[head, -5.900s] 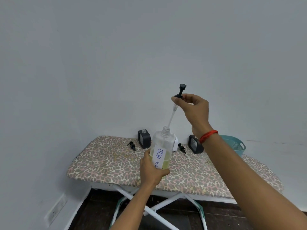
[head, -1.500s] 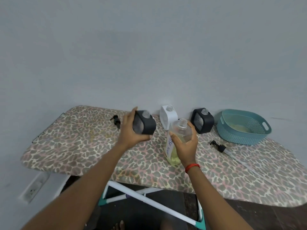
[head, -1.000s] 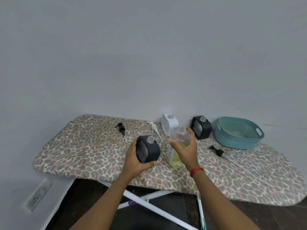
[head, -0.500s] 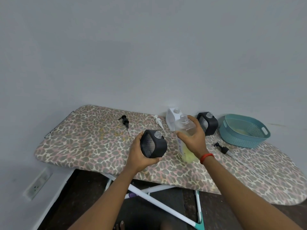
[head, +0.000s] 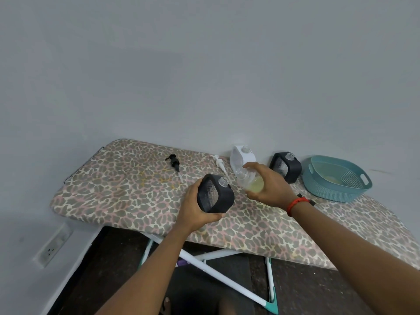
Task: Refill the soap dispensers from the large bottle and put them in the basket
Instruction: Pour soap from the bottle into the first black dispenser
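Note:
My left hand grips a black soap dispenser with its open clear neck facing up, held above the leopard-print ironing board. My right hand grips the large clear bottle of yellow soap. The bottle is tilted left, its open mouth close to the dispenser's neck. A white dispenser and a second black dispenser stand uncapped at the back by the wall. The teal basket sits at the right.
A black pump head and a white pump head lie loose on the board behind my hands. Part of another black pump shows behind my right wrist. The board's white crossed legs stand on a dark floor.
My right hand has tipped the large bottle over to the left, bringing its mouth down toward the black dispenser's neck. My left hand holds the dispenser in about the same place.

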Motion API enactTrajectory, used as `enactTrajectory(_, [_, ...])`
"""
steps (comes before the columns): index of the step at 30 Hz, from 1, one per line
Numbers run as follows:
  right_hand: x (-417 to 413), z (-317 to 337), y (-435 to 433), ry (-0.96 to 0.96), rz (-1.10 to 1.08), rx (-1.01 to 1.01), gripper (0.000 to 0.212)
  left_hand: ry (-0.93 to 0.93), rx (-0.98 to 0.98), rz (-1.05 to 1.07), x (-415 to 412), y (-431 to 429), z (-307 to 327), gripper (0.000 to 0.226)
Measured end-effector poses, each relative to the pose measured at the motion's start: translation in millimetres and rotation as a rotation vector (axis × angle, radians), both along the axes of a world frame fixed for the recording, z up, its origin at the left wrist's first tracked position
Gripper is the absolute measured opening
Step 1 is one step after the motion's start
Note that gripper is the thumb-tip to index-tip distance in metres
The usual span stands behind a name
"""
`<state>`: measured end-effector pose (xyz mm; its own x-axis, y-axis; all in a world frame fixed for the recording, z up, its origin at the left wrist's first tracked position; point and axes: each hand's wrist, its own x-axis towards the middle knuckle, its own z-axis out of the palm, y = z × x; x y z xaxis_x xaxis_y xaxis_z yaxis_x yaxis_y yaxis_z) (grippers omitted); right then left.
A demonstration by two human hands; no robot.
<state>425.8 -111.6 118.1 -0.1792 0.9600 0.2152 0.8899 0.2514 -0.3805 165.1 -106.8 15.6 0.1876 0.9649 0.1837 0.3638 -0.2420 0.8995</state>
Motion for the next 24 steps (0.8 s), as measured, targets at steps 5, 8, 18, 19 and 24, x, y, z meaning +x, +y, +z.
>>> enactTrajectory(5, [-6.4,1.9,4.7,-0.159,0.029,-0.018,0.078,0.025,0.011,-0.013,-0.6,0.7,1.6,0.121])
enactTrajectory(8, [-9.5,2.3,6.2,-0.227,0.044,-0.016,0.080,0.054,0.009,-0.017,-0.8,0.4,2.7,0.124])
enactTrajectory(18, [-17.5,9.4,8.8,-0.363,0.092,0.033,0.080,0.079,0.010,-0.022,-1.2,-0.1,4.1,0.124])
enactTrajectory(19, [-17.8,10.2,8.7,-0.383,0.094,0.038,0.080,0.079,0.009,-0.022,-1.3,0.0,4.1,0.124])
enactTrajectory(24, [-18.0,11.4,8.6,-0.465,0.097,0.086,0.079,0.076,0.010,-0.022,-1.0,-0.1,4.7,0.126])
